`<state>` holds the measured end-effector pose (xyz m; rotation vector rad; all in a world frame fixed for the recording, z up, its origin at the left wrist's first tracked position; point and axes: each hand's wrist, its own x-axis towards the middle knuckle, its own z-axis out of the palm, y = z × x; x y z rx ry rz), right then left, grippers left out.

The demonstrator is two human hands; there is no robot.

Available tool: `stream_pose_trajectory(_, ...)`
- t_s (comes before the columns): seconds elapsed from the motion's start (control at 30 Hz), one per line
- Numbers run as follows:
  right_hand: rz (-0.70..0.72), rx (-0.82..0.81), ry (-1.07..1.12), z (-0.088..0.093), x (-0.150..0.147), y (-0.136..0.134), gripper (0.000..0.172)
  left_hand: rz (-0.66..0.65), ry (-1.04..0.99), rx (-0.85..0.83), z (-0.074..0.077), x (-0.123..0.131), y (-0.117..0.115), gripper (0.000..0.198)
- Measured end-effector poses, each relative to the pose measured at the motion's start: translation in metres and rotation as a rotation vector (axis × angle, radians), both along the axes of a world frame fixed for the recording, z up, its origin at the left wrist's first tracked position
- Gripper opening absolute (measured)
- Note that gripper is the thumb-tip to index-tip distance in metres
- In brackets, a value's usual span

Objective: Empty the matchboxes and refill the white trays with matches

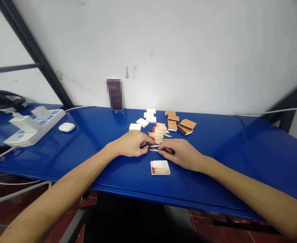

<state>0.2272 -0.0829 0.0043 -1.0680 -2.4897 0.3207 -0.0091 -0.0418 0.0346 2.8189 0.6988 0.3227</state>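
Note:
A pile of red-tipped matches (159, 130) lies in the middle of the blue table. At its near edge, my left hand (133, 143) has its thumb and index finger closed about the red heads of a few matches (153, 150). From the other side, my right hand (181, 152) pinches the plain ends of these matches between thumb and fingers. Just below the hands rests an open white matchbox tray (160, 164), with several matches (160, 170) lying along its near side, heads to the left.
Several white matchbox trays (134, 127) sit behind my left hand. Brown matchbox sleeves (172, 125) lie beyond my right hand. A power strip (36, 126) with plugged-in chargers and a white earbud case (66, 127) occupy the left side. A pixelated dark object (115, 94) leans on the wall.

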Motion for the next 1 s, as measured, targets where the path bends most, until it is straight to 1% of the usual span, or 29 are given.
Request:
stream_pose_trajectory(0.17, 0.01, 0.003, 0.011, -0.0012, 0.0008, 0.0009, 0.016, -0.006, -0.014, -0.004, -0.0009, -0.0009, 0.0004, 0.033)
stream_pose_trajectory(0.3, 0.024, -0.005, 0.046, -0.0008, 0.0021, 0.0006, 0.02, -0.007, -0.019, -0.054, 0.002, -0.0013, -0.0024, 0.032)
stream_pose_trajectory(0.5, -0.035, 0.011, 0.056, 0.0001, 0.0025, -0.0022, 0.019, -0.003, -0.03, -0.108, 0.0035, -0.0018, -0.0044, 0.031)
stream_pose_trajectory(0.67, -0.045, 0.023, 0.025, 0.0009, 0.0012, -0.0035, 0.022, -0.024, -0.045, -0.112, 0.0028, -0.002, -0.0038, 0.028)
stream_pose_trajectory(0.83, -0.1, 0.027, -0.014, 0.0035, 0.0013, -0.0059, 0.025, -0.044, -0.055, -0.107, 0.0025, -0.0023, -0.0031, 0.021)
stream_pose_trajectory(0.93, -0.1, 0.034, -0.021, 0.0039, 0.0014, -0.0066, 0.026, -0.054, -0.059, -0.105, 0.0025, -0.0022, -0.0024, 0.021)
stream_pose_trajectory(1.0, -0.094, 0.038, -0.016, 0.0037, 0.0012, -0.0065, 0.024, -0.059, -0.062, -0.114, 0.0029, -0.0021, -0.0023, 0.022)
